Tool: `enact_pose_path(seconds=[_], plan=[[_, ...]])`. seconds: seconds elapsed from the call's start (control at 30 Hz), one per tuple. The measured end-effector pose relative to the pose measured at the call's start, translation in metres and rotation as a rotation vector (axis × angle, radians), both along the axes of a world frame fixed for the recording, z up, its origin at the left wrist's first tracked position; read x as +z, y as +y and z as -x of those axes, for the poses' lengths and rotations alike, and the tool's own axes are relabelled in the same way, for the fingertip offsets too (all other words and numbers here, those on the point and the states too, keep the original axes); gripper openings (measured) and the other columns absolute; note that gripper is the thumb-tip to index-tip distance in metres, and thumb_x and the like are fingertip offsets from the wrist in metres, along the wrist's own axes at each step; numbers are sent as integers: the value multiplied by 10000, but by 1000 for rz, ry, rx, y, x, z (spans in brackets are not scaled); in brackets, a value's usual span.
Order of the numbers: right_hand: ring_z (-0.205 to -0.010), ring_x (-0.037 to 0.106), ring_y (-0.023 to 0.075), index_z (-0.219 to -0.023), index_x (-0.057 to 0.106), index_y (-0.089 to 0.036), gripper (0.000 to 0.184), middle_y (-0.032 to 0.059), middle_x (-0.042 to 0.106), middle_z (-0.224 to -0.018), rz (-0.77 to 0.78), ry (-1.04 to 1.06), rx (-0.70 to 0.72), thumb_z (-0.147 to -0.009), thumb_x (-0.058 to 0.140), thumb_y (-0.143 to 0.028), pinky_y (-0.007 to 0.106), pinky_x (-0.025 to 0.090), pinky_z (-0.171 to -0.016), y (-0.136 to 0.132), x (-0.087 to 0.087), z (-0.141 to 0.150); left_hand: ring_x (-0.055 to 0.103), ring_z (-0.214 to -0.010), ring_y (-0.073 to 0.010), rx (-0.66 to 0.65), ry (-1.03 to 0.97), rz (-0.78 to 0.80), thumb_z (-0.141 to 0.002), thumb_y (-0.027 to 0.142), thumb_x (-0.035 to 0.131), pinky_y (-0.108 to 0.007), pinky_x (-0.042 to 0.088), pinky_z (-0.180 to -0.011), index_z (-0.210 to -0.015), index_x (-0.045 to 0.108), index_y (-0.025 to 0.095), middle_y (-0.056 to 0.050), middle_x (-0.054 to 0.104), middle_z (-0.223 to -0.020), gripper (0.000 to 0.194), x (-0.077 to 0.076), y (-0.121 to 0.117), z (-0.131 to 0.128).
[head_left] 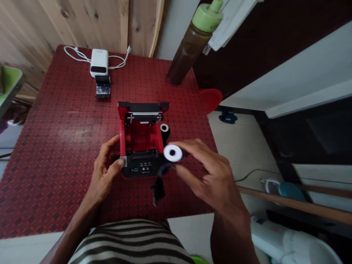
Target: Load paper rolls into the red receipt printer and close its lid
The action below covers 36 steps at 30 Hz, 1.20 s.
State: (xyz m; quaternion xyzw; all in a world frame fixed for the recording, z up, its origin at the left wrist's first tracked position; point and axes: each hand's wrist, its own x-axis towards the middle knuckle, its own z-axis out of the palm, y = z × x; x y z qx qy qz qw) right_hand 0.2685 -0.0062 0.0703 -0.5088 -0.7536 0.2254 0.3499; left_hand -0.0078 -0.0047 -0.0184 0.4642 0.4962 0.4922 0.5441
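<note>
Now the thumb and forefinger of the right hand (217, 179) pinch a small black roll with a white ring-shaped face (177, 153), the gap between them narrow, just the roll's breadth. It hangs above the near right corner of a red-and-black plastic box with a button panel (143, 168), face turned to the wearer, and that edge grip seems chosen to leave the face free. From the roll trails a limp dark strip (158, 189), drooping over the table.

Across on the left, the left hand (106, 170) holds the box: thumb on the near left corner, fingers curled against the left wall, most likely to steady it. The box's hinged lid (144, 107) stands raised at the far side, baring the red interior.

Just right of the box, a second black roll with a white end (164, 135) stands upright on the red patterned tabletop (68, 121). Far left sits a white rounded device (99, 60); far right, a brown bottle with a green cap (189, 44).

Hard to make out: the left fingertips vanish behind the wall, the strip blurs, the panel's lettering is too tiny, and the bottle's spout is cut off above.
</note>
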Motion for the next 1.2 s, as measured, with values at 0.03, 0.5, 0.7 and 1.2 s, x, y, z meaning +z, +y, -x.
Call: enact_pose_path(seconds=[0.03,0.5,0.7,1.2], plan=[[-1119,817,309,-1393,769,-376,381,30,870,-1242,-42,-66,49,-1056,752,-199,565,672,-1077,12,2,8,696,-1457,-392,-7,-2,0,-1021,555,793,-516,657,-1041,-1593,654,295,-109,746,-1555,644,2,0,0],[-1127,786,306,-1144,803,-168,346,131,854,-1125,150,-776,235,-1052,538,35,427,601,-983,79,-10,86,674,-1456,-377,-35,-51,32,-1044,544,790,-599,509,-1259,-1609,609,277,-123,692,-1579,650,1,-2,0],[-1052,799,276,-1064,809,-176,315,118,864,-1090,210,-753,277,-1058,554,8,398,571,-946,89,-18,85,673,-1462,-383,-44,-65,57,-1041,533,793,-613,507,-1268,-1621,602,284,-129,704,-1561,659,2,-2,0],[-1240,794,214,-1459,746,-206,545,69,852,-1346,15,-238,395,-1036,562,84,388,671,-1118,57,-6,54,726,-1381,-366,-59,-63,68,-1044,539,780,-585,590,-1184,-1606,646,298,-120,694,-1620,626,5,-2,4]])
